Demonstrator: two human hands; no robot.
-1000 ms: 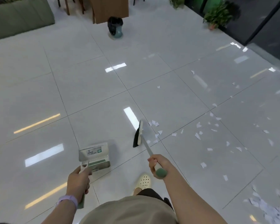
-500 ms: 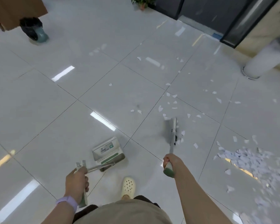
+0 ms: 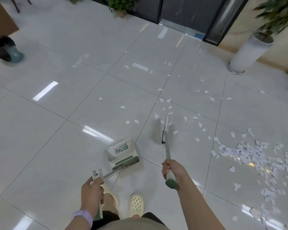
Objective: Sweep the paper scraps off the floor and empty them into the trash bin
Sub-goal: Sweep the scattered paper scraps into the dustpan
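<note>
Right hand [image 3: 172, 171] wrapped round the broom [image 3: 165, 130] handle, grip clamped; brush head down on the floor [image 3: 40, 138] at frame centre, loose paper scraps [image 3: 249, 153] around it. Densest heap of scraps lies lower right. Left hand [image 3: 91, 195], grip clamped on the dustpan [image 3: 122, 154] handle; pan rests on the tiles just left of the broom. Trash bin [image 3: 5, 48], dark liner, stands at far upper left, well apart from the scraps.

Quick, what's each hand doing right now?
Left hand: grips the dustpan handle.
Right hand: grips the broom handle.
</note>
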